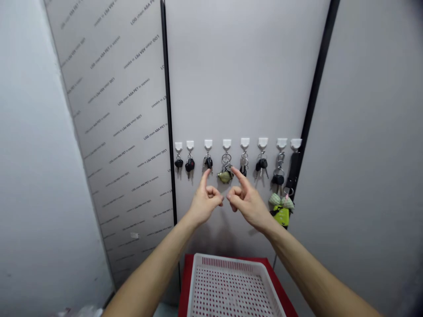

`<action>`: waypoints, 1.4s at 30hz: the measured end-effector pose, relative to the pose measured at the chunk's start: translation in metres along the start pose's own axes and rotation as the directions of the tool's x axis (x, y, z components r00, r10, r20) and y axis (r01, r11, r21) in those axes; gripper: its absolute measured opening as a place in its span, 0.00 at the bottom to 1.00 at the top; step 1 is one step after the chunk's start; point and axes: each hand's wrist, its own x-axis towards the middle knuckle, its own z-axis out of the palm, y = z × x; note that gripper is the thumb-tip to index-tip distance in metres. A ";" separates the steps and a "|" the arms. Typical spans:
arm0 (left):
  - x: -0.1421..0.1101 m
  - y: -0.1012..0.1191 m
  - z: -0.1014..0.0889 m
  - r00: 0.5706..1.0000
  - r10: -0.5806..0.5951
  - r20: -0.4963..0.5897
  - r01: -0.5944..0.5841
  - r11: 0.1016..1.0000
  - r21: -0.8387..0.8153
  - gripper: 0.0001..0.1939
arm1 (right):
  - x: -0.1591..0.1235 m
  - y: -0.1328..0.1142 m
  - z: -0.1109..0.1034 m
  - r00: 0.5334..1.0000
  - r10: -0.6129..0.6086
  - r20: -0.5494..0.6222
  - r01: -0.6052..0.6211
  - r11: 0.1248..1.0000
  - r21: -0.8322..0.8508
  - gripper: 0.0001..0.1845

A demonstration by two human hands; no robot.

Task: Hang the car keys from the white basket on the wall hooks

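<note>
My left hand (pixel 205 201) is raised in front of the wall, index finger stretched up and the other fingers curled, holding nothing. Its fingertip is just below a black-headed key bunch (pixel 208 163). Mirroring it, my right hand (pixel 247 200) also points upward with its index finger and holds nothing. That fingertip lies between a key ring with a greenish fish-like charm (pixel 225 177) and another key bunch (pixel 244 159), partly covered by the finger. The two thumbs are close together but apart. Whether either fingertip touches the keys, I cannot tell.
Several white hooks (pixel 227 144) run in a row, each with something hanging. At the right hang a long black strap (pixel 293 169) and a bright green pouch-like charm (pixel 282 215). Below, a white perforated basket (pixel 194 281) rests on a red surface (pixel 187 273).
</note>
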 end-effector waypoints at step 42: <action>-0.048 -0.046 -0.037 0.976 -0.127 0.174 -0.083 0.526 0.847 0.14 | -0.036 0.070 0.012 0.863 0.233 0.447 0.197 0.659 -0.725 0.12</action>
